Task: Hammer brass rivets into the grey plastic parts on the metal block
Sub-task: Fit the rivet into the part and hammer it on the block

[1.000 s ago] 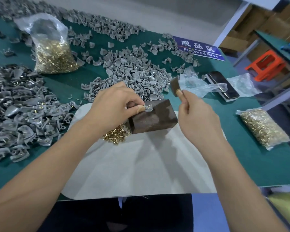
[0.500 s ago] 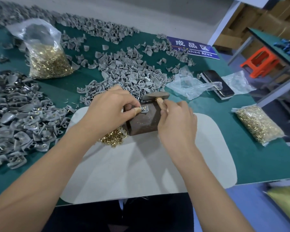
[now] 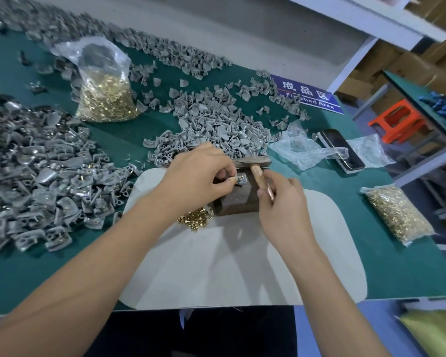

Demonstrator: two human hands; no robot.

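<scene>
A small grey plastic part [image 3: 240, 179] lies on the dark brown metal block [image 3: 238, 202], pinched by the left hand [image 3: 198, 176]. The right hand [image 3: 283, 210] grips a wooden-handled hammer [image 3: 252, 162] above it. Loose brass rivets [image 3: 195, 219] touch the block on a white mat [image 3: 229, 266].

A phone [image 3: 341, 148] lies beside crumpled plastic [image 3: 303, 149]; an orange stool [image 3: 396, 121] stands beyond.
</scene>
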